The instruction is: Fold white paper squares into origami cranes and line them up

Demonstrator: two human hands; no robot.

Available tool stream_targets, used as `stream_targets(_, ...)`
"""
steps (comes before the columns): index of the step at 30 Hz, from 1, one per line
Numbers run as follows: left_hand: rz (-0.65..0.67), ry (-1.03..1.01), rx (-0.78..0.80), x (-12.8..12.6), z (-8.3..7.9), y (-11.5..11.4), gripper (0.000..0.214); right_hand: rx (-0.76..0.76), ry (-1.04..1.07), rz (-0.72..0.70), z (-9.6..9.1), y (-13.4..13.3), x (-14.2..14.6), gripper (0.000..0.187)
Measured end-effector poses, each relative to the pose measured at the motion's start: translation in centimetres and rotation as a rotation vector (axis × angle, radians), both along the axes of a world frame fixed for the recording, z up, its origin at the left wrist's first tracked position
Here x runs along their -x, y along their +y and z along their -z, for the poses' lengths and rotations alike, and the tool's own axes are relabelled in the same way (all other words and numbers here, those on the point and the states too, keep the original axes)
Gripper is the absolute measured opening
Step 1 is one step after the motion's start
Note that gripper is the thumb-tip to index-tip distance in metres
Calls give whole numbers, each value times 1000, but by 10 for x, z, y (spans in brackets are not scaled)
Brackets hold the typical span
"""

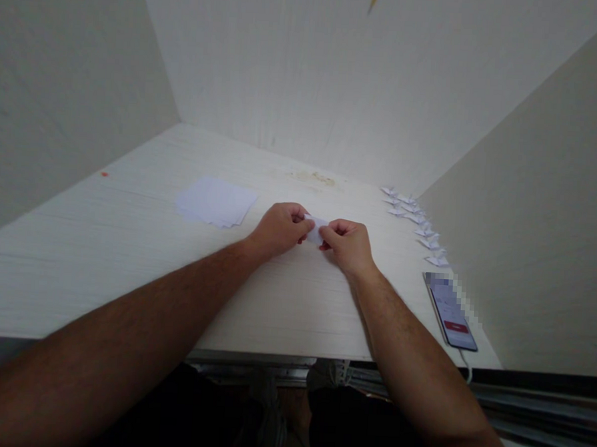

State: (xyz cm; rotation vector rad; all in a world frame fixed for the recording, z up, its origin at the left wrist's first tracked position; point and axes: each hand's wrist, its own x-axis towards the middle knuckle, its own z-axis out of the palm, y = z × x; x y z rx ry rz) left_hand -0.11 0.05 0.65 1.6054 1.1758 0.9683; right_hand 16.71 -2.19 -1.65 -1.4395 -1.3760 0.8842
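A small folded piece of white paper (316, 234) is held just above the middle of the white table (284, 303). My left hand (284, 229) pinches its left edge between thumb and fingers. On the opposite side, my right hand (347, 243) grips the right edge the same way. The fingertips beneath the paper are partly hidden. To the left of my left hand lies a loose stack of white paper sheets (214, 201), its corners fanned unevenly.
Several folded white paper cranes (428, 243) stand in rows along the right wall. Nearer me lies a smartphone (451, 311) with a white cable (466, 366) over the table edge. A small orange spot (105, 174) is at left. Walls enclose the table on three sides.
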Motion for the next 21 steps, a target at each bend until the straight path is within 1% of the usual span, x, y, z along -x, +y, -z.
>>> stream_targets(2, 16, -4, -4, 0, 2, 1, 6, -17, -7, 9, -1, -1, 1, 22)
stream_targets(5, 44, 7, -3, 0, 6, 2, 12, -37, -22, 20, -1, -1, 1, 21)
stream_targets(8, 48, 24, -8, 0, 7, 3, 12, -36, -33, 22, -1, -1, 2, 21)
stream_targets(17, 26, -6, 34, 1, 6, 3, 15, -29, -38, -18, -5, -4, 5, 25)
stream_targets(21, 38, -71, 65, 0, 7, 2, 11, -33, -38, -26, -6, -4, 7, 22)
